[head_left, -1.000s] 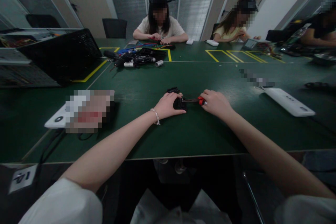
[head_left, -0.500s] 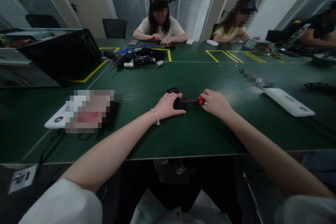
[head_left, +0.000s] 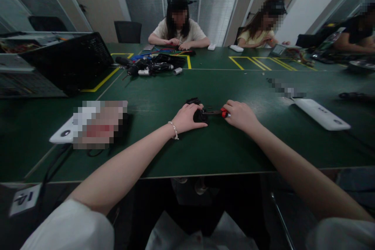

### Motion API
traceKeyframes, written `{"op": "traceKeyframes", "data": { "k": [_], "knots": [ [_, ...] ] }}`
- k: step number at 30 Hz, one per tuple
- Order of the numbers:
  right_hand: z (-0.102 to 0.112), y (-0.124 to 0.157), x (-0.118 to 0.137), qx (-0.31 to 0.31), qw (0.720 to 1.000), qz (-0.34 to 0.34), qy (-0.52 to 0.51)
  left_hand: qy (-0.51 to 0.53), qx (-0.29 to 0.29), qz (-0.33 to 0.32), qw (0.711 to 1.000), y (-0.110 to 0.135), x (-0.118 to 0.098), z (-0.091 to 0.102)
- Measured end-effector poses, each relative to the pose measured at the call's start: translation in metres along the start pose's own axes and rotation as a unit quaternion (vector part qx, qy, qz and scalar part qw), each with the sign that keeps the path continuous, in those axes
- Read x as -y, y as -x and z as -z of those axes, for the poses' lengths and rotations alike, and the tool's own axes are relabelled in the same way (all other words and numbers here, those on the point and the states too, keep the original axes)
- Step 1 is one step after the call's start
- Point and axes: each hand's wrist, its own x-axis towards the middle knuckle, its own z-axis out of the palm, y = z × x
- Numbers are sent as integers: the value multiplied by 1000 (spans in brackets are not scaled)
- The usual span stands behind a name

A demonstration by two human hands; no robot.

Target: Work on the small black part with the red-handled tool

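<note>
My left hand [head_left: 187,118] is closed round a small black part [head_left: 198,115] that rests on the green table [head_left: 164,152]. A bracelet sits on that wrist. My right hand [head_left: 240,115] grips a screwdriver [head_left: 218,112] with a red handle. Its metal shaft points left into the black part. Another small black piece [head_left: 192,101] lies just behind my left hand.
A white device [head_left: 322,114] lies to the right and a white one [head_left: 63,133] beside a blurred patch to the left. A black laptop [head_left: 67,60] and a heap of black tools [head_left: 148,65] stand further back. Three people work across the table.
</note>
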Motion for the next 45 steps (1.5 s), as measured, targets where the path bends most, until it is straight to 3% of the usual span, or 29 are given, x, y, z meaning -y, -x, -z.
{"op": "traceKeyframes", "data": {
  "k": [45],
  "knots": [
    [3,1,0,0,1000,10,-11,1,-1,-8,1000,0,0,1]
  ]
}}
